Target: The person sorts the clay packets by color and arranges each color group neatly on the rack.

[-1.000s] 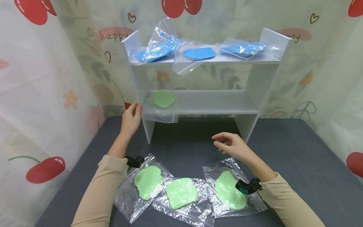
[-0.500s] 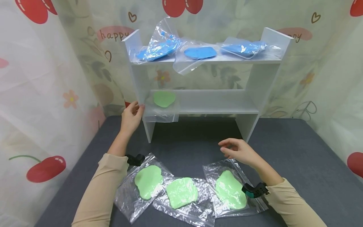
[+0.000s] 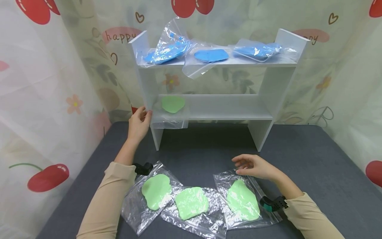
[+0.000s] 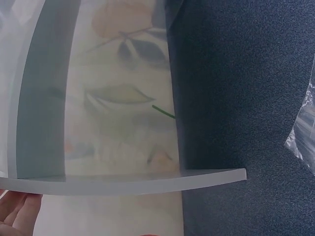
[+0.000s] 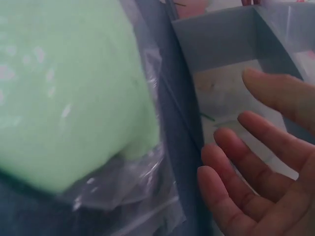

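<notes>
A white two-tier shelf [image 3: 231, 108] stands on the dark table. My left hand [image 3: 138, 125] rests with its fingertips against the outer left side panel [image 4: 128, 187]; no fingers show on the panel's inner face in the left wrist view. Beside it on the lower tier lies a clear zip bag with a flat green piece [image 3: 173, 104], its edge hanging over the front. My right hand [image 3: 253, 166] hovers above the top of the right-hand bag, its fingers loosely bent and holding nothing. That bag's green slab [image 5: 74, 98] looms large in the right wrist view.
Two more bagged green slabs, one at left [image 3: 156, 192] and one in the middle [image 3: 191, 203], lie along the table's front, their bags overlapping. Three clear bags with blue pieces [image 3: 210, 55] lie on the upper tier. Printed curtains [image 3: 74, 83] surround the table.
My right hand has drawn back toward me and slightly right, away from the shelf and over the right bag. The left hand shifted slightly at the side panel.
</notes>
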A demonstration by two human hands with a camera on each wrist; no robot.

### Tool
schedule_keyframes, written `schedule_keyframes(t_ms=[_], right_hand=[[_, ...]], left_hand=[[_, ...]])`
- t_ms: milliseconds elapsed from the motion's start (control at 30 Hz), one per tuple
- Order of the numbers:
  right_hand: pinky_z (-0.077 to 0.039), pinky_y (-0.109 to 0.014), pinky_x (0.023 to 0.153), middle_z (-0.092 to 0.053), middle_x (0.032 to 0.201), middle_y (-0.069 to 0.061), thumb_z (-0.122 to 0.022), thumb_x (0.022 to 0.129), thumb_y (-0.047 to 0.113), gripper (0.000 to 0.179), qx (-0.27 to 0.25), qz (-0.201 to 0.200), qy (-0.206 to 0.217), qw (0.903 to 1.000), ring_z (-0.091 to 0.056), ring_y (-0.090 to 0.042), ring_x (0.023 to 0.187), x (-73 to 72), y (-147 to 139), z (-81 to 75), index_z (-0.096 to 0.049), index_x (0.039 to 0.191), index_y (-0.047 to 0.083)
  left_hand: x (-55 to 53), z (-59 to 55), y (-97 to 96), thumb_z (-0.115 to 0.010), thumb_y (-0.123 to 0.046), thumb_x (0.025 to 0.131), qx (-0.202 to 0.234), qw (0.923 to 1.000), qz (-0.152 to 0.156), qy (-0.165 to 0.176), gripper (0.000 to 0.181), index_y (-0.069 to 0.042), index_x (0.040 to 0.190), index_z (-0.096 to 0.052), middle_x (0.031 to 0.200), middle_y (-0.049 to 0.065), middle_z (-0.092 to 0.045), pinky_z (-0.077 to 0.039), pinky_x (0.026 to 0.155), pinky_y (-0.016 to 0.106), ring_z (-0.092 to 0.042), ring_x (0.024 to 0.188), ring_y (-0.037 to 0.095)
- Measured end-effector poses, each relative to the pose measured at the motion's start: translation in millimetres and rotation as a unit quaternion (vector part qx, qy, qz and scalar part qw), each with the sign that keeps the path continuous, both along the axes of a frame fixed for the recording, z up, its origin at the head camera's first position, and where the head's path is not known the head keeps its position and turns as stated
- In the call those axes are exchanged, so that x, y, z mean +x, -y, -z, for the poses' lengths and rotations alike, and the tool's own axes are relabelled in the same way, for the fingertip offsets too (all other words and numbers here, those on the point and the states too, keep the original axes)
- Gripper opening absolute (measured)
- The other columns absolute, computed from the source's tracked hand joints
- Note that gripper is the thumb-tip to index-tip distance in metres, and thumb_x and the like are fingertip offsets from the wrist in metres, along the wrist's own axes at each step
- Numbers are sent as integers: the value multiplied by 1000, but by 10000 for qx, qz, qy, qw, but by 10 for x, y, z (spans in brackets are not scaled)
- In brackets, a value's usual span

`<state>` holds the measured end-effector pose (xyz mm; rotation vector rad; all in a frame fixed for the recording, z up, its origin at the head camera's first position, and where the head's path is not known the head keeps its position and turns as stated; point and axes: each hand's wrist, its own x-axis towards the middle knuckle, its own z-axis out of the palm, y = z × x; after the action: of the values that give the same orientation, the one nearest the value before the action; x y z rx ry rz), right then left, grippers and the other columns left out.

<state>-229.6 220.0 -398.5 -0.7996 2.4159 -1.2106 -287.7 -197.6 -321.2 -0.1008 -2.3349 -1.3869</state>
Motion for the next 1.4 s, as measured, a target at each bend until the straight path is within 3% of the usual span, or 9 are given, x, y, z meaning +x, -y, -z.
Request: schedule_keyframes(t_ms=[167, 333, 633, 900, 1200, 1400], right_hand=[[-47, -45, 96, -51, 131, -23, -68, 85, 25, 59, 274, -394, -104, 9988, -50, -40, 118, 3, -68, 128, -46, 133, -1], [-35, -59, 103, -42, 142, -20, -74, 79, 28, 73, 472, -637, -145, 9967, -37, -44, 130, 31, -89, 202, -39, 139, 3], [-31, -69, 96, -32, 145, -22, -80, 72, 33, 88, 865, -949, -297, 9913, -26, -49, 132, 58, -76, 219, -35, 142, 4], [-37, -63, 94, -37, 138, -19, -81, 70, 34, 89, 951, -976, -335, 9901, -33, -44, 127, 41, -64, 212, -37, 140, 3], [-44, -30, 88, -47, 126, -13, -78, 72, 34, 86, 981, -1026, -380, 9891, -45, -21, 107, 21, -57, 211, -36, 141, 2], [-43, -26, 84, -51, 117, -9, -77, 74, 34, 82, 895, -1095, -297, 9895, -47, -16, 100, 7, -50, 225, -39, 139, 0]], left_hand=[[-5, 13, -17, -49, -19, 97, 52, 10000, -17, -53, 38, -1, 130, -50, 127, 26, -56, -50, 93, 48, -58, 115, 37], [-1, 20, -34, -48, -18, 97, 25, 9999, -78, -134, 37, 0, 129, -51, 127, 27, -56, -49, 94, 49, -58, 115, 37], [14, 19, -44, -48, -17, 97, 91, 9998, -34, -190, 36, -2, 130, -51, 127, 27, -56, -49, 94, 49, -57, 117, 37], [3, 36, -42, -48, -17, 97, 86, 9997, -57, -203, 37, -2, 130, -51, 127, 27, -56, -49, 94, 49, -57, 117, 37], [1, 40, -41, -47, -18, 98, 92, 9998, -49, -149, 37, -2, 131, -49, 128, 27, -55, -48, 96, 47, -56, 118, 36], [3, 41, -41, -47, -19, 97, 105, 9998, -60, -155, 38, -2, 131, -49, 128, 26, -55, -48, 97, 47, -56, 118, 36]])
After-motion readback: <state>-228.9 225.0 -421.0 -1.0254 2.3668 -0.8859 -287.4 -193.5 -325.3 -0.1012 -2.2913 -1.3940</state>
